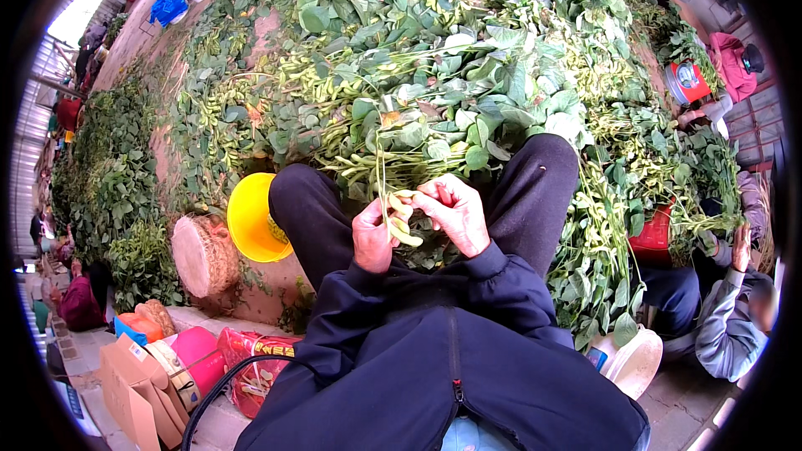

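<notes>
Between my knees, my left hand grips a thin green stem that carries several plump pale-green bean pods. My right hand has its thumb and fingers closed on a pod at the upper part of that cluster. A thick bed of leafy bean plants lies in front of my dark trousered legs, with more pods among the leaves. Just left of my left knee stands a yellow bucket.
A round woven stool stands beside the bucket. Cardboard, a pink container and a red bag lie at lower left. A white bucket is at lower right. Co-workers sit along both sides among plant heaps, one near a red crate.
</notes>
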The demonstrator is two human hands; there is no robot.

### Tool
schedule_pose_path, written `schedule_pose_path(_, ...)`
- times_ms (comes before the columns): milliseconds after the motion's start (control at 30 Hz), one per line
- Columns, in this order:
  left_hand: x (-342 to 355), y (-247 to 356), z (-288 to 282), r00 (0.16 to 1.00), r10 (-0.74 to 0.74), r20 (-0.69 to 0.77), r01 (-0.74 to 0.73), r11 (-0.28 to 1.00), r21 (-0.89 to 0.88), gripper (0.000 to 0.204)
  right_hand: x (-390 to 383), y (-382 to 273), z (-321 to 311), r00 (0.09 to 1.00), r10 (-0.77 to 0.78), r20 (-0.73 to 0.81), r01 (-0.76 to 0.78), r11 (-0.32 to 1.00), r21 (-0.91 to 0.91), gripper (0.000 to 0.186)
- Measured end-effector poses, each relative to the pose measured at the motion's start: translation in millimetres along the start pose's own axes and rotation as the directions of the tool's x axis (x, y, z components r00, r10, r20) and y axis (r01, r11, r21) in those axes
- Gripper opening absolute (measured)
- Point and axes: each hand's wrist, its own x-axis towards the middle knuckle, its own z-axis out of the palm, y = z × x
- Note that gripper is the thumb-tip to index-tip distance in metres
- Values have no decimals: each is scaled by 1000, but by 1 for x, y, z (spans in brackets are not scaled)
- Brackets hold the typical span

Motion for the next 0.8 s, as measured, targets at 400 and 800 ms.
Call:
schedule_pose_path(400, 12, -3, -10, 1000, -23, 17, 26, 965, -261, 25, -9, 5, 14, 995, 44, 94, -47, 998, 30, 11)
schedule_pose_path(800, 16, -3, -18, 1000, -7, 27, 15, 946, -323, 19, -13, -7, 3, 953, 72, 296, -52, 996, -76, 29)
